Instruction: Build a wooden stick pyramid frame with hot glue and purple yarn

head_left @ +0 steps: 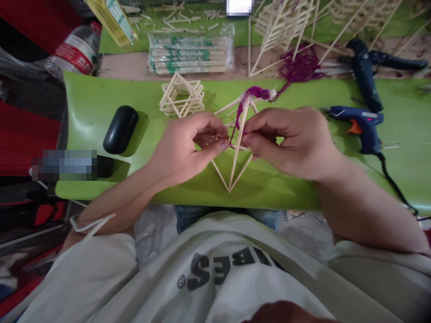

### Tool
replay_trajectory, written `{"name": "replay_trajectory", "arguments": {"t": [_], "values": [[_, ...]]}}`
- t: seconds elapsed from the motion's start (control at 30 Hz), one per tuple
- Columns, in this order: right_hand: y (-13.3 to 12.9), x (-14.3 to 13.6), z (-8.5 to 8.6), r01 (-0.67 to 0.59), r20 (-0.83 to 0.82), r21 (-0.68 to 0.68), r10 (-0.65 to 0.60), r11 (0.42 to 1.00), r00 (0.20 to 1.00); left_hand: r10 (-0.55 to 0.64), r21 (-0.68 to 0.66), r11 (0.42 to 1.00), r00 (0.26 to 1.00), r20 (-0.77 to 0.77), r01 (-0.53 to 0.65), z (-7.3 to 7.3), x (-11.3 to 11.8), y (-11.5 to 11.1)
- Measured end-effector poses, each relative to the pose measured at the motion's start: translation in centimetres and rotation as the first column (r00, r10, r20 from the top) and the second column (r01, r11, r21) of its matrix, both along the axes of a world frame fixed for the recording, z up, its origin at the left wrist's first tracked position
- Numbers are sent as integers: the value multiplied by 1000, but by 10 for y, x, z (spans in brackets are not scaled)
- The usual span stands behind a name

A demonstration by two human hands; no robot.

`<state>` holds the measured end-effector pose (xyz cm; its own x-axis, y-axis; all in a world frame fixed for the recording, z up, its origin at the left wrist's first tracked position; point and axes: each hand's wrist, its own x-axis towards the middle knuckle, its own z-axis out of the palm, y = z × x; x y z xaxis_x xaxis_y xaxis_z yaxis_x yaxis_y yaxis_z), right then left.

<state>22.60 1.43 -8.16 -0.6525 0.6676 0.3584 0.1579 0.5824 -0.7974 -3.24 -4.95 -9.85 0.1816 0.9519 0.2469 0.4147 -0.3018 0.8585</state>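
A frame of pale wooden sticks (236, 157) stands on the green table between my hands, its lower corner toward me. Purple yarn (257, 92) is wrapped round its top and runs down beside the front stick. My left hand (193, 146) is closed in a pinch on the yarn's lower part, left of that stick. On the other side, my right hand (286, 141) has thumb and forefinger pressed together by the stick; what lies between them is too small to name. A star-shaped stick piece (182, 95) lies behind my left hand.
Blue glue gun (358, 123) with its cord lies right, a dark one (367, 74) behind it. Wrapped sticks (191, 54), tangled yarn (301, 63) and larger stick frames (284, 22) lie at the back. A black case (120, 130) sits left on the green table (87, 107).
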Motion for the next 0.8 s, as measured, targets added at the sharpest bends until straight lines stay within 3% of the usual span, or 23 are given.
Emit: {"name": "replay_trajectory", "arguments": {"t": [0.2, 0.33, 0.53, 0.8], "values": [[1, -5, -4, -24, -67, -103, 17, 994, 998, -40, -72, 996, 981, 188, 54, -6, 10, 3], [1, -7, -6, -28, -51, -118, 22, 993, 998, -9, -66, 998, 987, 159, 20, -2, 17, 5], [4, -7, -4, -118, -50, -271, 109, 955, 993, 7, -79, 997, 970, 242, 13, -5, 20, 7], [4, -8, -3, -159, -26, -339, 159, 927, 987, 24, -24, 1000, 983, 183, -20, -2, 23, 5]]}}
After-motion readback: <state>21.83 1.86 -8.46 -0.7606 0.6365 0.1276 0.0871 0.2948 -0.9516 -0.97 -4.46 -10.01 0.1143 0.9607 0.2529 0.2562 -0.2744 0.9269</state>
